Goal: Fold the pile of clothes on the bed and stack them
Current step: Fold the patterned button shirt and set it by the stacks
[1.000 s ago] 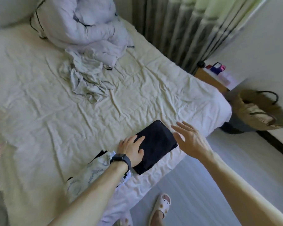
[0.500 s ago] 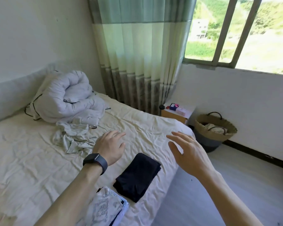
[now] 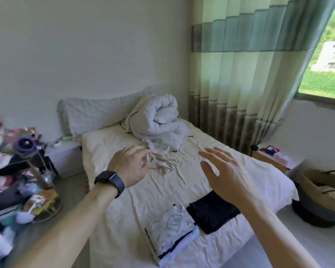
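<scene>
Crumpled pale garment (image 3: 161, 161) lies on the bed (image 3: 108, 144) just beyond the left hand (image 3: 130, 165), left of the right hand (image 3: 226, 171); both hands are spread open and empty, probably to gather it. Folded patterned stack (image 3: 172, 223) and dark garment (image 3: 211, 213) sit behind the wrists, leaving folding room.

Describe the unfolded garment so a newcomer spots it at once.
On the bed, find the rolled white duvet at the head end. The crumpled pale garment lies just in front of it, by the left hand. Unlike the folded black piece and patterned stack at the near edge, it is a loose heap.
</scene>
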